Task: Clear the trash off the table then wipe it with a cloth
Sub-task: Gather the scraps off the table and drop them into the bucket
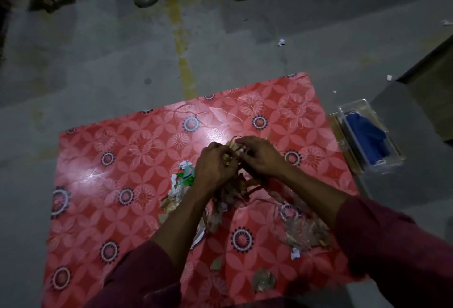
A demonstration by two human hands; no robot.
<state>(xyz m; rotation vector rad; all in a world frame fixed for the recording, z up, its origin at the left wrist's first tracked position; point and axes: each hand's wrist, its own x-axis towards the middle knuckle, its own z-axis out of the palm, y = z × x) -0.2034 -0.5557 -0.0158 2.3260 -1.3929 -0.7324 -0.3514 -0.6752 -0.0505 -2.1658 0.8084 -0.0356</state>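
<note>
A low table with a red flowered cover fills the middle of the head view. Both hands meet over its centre in a pile of brown paper scraps and dry leaves. My left hand grips a bunch of that trash, fingers curled round it. My right hand pinches scraps at the top of the same bunch. White and green wrapper bits lie just left of my left hand. A crumpled clear plastic bag lies under my right forearm. A blue cloth sits in a clear box right of the table.
The clear plastic box stands on the grey floor beside the table's right edge. Small white paper bits lie on the floor beyond. A round clear piece rests near the table's front edge. Dark furniture legs stand at the far back.
</note>
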